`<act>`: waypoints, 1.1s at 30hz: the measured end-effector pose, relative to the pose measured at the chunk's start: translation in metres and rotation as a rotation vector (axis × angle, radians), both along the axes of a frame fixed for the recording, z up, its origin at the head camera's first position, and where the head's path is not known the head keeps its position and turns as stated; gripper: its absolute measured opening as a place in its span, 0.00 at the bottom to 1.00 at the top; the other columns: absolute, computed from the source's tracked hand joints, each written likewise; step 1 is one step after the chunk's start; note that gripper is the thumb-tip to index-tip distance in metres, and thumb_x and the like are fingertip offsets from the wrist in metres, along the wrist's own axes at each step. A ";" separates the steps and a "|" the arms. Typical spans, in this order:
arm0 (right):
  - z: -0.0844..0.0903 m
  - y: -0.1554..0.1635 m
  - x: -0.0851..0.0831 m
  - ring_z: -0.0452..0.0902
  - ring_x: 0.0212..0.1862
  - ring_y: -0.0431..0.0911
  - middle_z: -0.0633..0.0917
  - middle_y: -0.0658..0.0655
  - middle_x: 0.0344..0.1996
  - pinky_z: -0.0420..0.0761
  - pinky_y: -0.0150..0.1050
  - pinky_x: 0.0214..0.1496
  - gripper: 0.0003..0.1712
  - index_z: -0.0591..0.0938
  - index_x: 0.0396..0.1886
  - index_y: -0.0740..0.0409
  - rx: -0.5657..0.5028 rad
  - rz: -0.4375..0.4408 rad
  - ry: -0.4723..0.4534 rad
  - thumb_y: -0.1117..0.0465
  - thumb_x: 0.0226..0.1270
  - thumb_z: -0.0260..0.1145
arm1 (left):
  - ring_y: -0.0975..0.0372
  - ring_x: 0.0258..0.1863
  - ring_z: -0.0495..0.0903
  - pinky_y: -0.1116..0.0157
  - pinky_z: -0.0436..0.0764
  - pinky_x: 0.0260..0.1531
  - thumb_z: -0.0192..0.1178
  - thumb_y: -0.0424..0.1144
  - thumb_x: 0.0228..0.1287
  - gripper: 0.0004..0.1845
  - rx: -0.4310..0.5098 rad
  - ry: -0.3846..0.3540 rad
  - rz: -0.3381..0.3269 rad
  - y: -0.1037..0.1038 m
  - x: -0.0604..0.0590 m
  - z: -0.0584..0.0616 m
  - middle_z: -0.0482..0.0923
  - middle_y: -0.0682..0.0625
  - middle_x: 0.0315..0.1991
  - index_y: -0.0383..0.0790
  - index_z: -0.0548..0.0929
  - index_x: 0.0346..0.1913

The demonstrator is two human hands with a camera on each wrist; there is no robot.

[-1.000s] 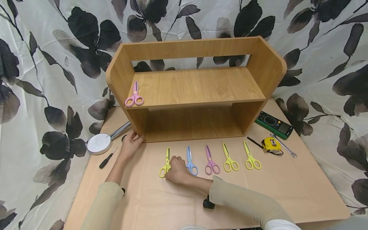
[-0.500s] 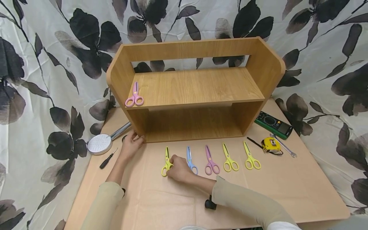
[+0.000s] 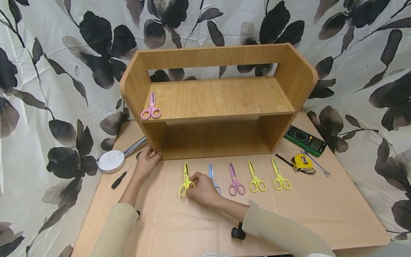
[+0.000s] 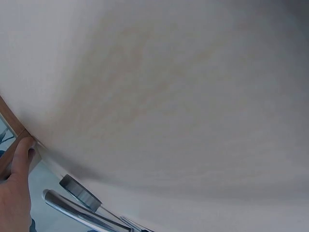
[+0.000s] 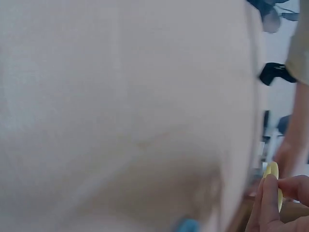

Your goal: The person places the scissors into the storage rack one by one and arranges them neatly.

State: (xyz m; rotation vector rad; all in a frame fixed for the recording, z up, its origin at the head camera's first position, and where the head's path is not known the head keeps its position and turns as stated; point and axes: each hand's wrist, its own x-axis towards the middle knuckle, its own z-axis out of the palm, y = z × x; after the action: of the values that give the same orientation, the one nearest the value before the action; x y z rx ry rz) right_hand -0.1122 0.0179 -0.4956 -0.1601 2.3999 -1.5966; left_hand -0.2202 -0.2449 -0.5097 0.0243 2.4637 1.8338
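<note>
Flowered black-and-white cloth (image 3: 48, 89) hangs behind and beside a tan table (image 3: 337, 214) in the head view. One wooden shelf unit (image 3: 218, 100) stands at the table's back, and one pink pair of scissors (image 3: 150, 109) lies at the left end of its upper board. Five pairs lie in a row before the shelf: a yellow pair (image 3: 185, 177) at the left end, a blue pair (image 3: 213, 177), a purple pair (image 3: 235, 180), and two more yellow pairs (image 3: 255, 178) to the right. The right hand (image 3: 200, 189) pinches the handles of the leftmost yellow pair, fingers curled. The left hand (image 3: 146, 164) rests with bent fingers against the shelf's lower left corner. One shower head (image 3: 112, 160) and one screwdriver (image 3: 119, 178) lie near the left edge; one multimeter (image 3: 305, 140), tape measure (image 3: 302, 162) and wrench (image 3: 318, 164) sit at the right. Bare tabletop stretches along the near edge.

Left wrist view: a thumb (image 4: 19, 159) presses the shelf's corner beside the chrome handle (image 4: 77, 212).

Right wrist view: fingertips (image 5: 270, 203) pinch a yellow handle (image 5: 273, 174).
</note>
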 end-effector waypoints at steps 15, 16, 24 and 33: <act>0.128 0.022 -0.002 0.90 0.38 0.44 0.89 0.55 0.40 0.87 0.31 0.38 0.19 0.84 0.50 0.60 -0.177 0.105 0.139 0.66 0.58 0.73 | 0.36 0.68 0.75 0.56 0.88 0.56 0.57 0.30 0.74 0.34 -0.028 0.036 -0.001 -0.005 0.001 0.004 0.62 0.28 0.77 0.40 0.62 0.80; 0.137 0.024 -0.004 0.90 0.38 0.43 0.89 0.54 0.40 0.87 0.32 0.39 0.18 0.84 0.49 0.59 -0.175 0.102 0.166 0.65 0.58 0.73 | 0.36 0.68 0.75 0.57 0.88 0.56 0.57 0.30 0.74 0.33 -0.031 0.041 0.000 -0.005 0.001 0.005 0.63 0.28 0.76 0.39 0.62 0.80; 0.189 0.024 -0.046 0.88 0.36 0.44 0.89 0.54 0.37 0.84 0.31 0.37 0.18 0.85 0.49 0.60 -0.155 0.039 0.302 0.64 0.58 0.74 | 0.36 0.72 0.71 0.61 0.87 0.56 0.57 0.31 0.75 0.34 -0.057 0.079 -0.008 -0.006 0.000 0.002 0.63 0.28 0.76 0.39 0.61 0.80; 0.211 0.004 -0.121 0.78 0.34 0.42 0.85 0.57 0.38 0.76 0.28 0.30 0.18 0.84 0.50 0.66 -0.041 -0.032 0.308 0.66 0.58 0.72 | 0.39 0.77 0.65 0.75 0.81 0.56 0.57 0.28 0.74 0.35 -0.097 0.125 -0.023 -0.003 -0.002 -0.001 0.62 0.34 0.79 0.41 0.61 0.81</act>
State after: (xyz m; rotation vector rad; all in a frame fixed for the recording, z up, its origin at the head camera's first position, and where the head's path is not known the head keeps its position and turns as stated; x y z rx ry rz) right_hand -0.2329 0.0223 -0.2846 -0.4048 2.6063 -1.7474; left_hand -0.2219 -0.2476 -0.5112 0.1662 2.6205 1.7528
